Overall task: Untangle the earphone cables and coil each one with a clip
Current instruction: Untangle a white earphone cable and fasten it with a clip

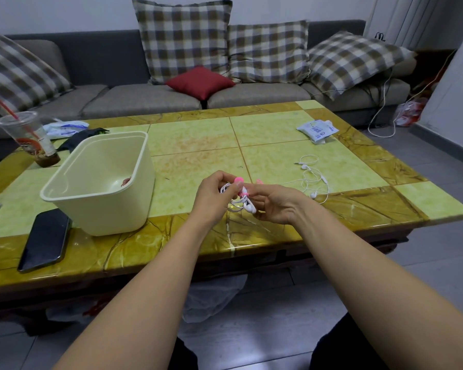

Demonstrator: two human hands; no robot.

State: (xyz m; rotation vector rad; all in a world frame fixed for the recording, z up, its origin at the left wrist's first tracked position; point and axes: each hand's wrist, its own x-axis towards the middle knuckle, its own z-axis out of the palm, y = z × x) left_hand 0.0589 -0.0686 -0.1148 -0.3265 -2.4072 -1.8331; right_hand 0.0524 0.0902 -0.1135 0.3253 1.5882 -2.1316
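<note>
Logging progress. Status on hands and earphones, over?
Left hand, right hand hold coiled white earphone cable with pink clip. Second white earphone set loose on table. Nothing blocking.

Earphone coil (238,204) partly behind left hand (215,194); reddish tub contents (126,180) indistinct

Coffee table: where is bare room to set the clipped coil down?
Widest bare patch: the centre tiles of the coffee table, between the cream bin and the loose earphones, back to the white packet. The front right corner beyond the loose earphones is bare too. Crowded: the left end, with plastic cup, bin and phone.
</note>
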